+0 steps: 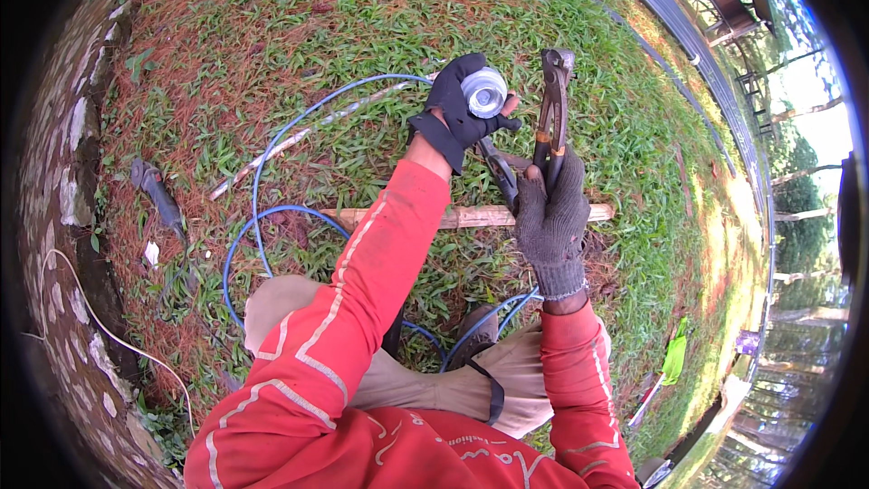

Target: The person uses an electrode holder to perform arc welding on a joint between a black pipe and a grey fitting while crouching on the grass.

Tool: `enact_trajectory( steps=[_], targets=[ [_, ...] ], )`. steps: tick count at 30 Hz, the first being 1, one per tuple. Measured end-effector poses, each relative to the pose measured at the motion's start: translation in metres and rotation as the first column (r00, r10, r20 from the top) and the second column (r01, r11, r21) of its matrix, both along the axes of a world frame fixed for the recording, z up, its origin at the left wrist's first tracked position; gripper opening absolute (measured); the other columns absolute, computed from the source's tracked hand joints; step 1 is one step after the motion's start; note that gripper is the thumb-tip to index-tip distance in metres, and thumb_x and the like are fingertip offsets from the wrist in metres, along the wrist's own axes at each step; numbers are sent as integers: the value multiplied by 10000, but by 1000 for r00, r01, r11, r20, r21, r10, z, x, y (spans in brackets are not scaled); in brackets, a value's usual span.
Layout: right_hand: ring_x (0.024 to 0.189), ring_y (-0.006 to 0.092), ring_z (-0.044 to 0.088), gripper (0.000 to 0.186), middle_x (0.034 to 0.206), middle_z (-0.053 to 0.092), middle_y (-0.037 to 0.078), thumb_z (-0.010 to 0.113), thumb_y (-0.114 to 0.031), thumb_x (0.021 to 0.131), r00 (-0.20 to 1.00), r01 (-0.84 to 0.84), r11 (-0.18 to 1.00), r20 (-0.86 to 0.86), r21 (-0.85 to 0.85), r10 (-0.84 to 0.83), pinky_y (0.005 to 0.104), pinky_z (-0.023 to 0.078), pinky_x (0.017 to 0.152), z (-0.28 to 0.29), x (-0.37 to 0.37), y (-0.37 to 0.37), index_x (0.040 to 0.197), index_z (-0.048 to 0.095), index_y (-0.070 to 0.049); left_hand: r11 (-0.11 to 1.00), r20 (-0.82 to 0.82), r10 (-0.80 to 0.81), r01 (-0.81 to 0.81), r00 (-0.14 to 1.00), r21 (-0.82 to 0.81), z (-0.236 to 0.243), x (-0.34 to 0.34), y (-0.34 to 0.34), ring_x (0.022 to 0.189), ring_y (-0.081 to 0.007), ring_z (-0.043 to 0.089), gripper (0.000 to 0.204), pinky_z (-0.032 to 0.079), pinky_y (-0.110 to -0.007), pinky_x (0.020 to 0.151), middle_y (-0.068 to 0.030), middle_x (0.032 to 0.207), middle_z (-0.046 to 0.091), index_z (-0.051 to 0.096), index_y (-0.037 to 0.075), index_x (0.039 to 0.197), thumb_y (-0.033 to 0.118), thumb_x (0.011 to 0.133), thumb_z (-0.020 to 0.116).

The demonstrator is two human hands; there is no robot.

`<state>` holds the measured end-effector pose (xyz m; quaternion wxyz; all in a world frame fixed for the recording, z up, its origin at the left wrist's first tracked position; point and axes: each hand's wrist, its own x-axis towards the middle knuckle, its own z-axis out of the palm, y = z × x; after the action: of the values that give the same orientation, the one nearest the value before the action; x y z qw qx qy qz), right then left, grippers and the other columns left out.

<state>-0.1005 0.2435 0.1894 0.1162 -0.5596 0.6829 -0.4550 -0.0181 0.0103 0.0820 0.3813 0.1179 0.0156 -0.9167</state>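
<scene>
My left hand, in a black glove with bare fingertips showing, grips a round silver cylindrical object with its circular end facing up. My right hand, in a grey knit glove, holds large worn metal pliers upright, with orange bands near the handles. A second dark handle or tool angles from under my left hand to my right fingers; I cannot make out whether it joins the pliers. Below both hands a length of pale wood lies on the grass, and a blue hose loops around them.
A pale pole lies left of my hands. A dark power tool with a cord rests farther left, near a stone edge and white cable. Railings curve along the right; a green-headed tool lies lower right.
</scene>
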Motion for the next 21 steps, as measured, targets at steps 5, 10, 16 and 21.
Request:
enact_trajectory(
  steps=[5,10,16,21],
  targets=[
    [881,459,814,385,1001,775,250,664,-139,1116,977,-58,973,-188,223,102,512,619,736,-12,-9,-4,1483,590,-49,997,-77,-79,79,994,-2,-10,2,-6,955,-420,754,233,651,-687,908,-133,1002,766,702,121,1089,333,1024,773],
    [933,555,768,409,1044,769,301,667,-103,1086,1000,-23,998,6,56,23,558,620,759,-5,-4,0,1483,579,-58,997,-82,-81,82,993,10,-6,-1,-4,950,-387,759,201,673,-604,848,-122,974,765,715,141,1071,334,1029,755],
    [931,549,773,376,1045,765,305,659,-102,1088,975,-77,966,-186,246,125,565,616,755,-9,-4,-1,1456,597,-54,993,-124,-119,121,985,12,-4,3,-4,923,-306,764,206,676,-556,877,-93,955,765,727,129,1092,322,1023,743],
    [932,560,763,319,1006,760,315,656,-97,1081,995,-70,995,-70,64,74,608,593,741,3,12,-1,1395,618,-53,995,25,-71,72,997,-67,-3,-1,-7,850,-297,742,194,671,-545,888,-75,905,744,719,107,1051,296,1015,744]
  ],
)
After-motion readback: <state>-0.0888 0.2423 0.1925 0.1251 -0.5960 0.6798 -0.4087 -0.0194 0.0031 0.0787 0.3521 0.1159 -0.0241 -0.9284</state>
